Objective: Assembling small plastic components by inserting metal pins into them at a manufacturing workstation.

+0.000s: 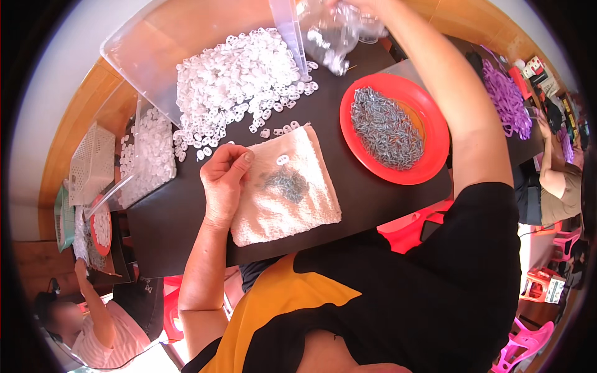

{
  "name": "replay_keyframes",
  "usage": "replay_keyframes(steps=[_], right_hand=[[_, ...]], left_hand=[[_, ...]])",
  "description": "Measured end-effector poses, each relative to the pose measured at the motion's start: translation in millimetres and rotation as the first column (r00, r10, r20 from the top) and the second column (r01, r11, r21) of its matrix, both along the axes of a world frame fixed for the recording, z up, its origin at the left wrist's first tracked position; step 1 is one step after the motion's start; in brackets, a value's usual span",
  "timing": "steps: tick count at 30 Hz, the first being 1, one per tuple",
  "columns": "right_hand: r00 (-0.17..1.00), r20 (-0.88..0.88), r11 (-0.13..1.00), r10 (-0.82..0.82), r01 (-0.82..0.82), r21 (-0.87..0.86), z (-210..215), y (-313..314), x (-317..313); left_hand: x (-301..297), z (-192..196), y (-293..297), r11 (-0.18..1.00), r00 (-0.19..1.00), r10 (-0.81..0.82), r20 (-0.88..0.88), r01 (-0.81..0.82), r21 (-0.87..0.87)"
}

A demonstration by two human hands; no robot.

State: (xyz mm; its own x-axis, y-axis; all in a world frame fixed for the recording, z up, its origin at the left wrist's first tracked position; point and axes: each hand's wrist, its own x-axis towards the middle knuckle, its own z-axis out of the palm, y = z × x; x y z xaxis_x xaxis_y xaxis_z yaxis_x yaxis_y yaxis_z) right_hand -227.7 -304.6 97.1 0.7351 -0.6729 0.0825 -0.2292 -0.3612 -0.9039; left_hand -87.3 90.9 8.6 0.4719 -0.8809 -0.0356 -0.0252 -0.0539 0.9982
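My left hand (225, 177) is closed at the left edge of a cream towel (273, 227), thumb pressed to its fingers; whatever lies in the pinch is too small to make out. On the towel are a single white two-holed plastic piece (283, 160) and a small heap of thin grey metal pins (287, 185). At the top edge my right hand (365, 5) grips a crumpled clear plastic bag (333, 34), with most of the hand cut off by the frame. Below that arm sits a red plate (438, 152) with many grey metal pins (385, 127).
A clear bin (134, 46) lies tipped, white pieces (236, 74) spilling onto the dark table (168, 233). Another clear bin (127, 199) of white pieces stands left, near a white basket (93, 165). Co-workers (106, 329) sit lower left and right, near purple strips (507, 99).
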Motion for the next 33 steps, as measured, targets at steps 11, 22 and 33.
replay_keyframes(steps=[11,22,33], right_hand=[[0.794,0.046,0.369,-0.606,0.332,-0.868,23,28,7],[0.888,-0.399,0.687,-0.231,-0.142,-0.713,-96,71,12],[0.949,-0.309,0.708,-0.069,-0.172,-0.685,-115,81,-1]], left_hand=[[1,-5,-6,0.999,0.999,-0.041,0.002,0.041,-0.014],[0,-4,-3,0.999,0.999,-0.036,0.032,0.036,-0.019],[4,-8,-3,0.997,0.995,-0.065,0.081,0.068,-0.039]])
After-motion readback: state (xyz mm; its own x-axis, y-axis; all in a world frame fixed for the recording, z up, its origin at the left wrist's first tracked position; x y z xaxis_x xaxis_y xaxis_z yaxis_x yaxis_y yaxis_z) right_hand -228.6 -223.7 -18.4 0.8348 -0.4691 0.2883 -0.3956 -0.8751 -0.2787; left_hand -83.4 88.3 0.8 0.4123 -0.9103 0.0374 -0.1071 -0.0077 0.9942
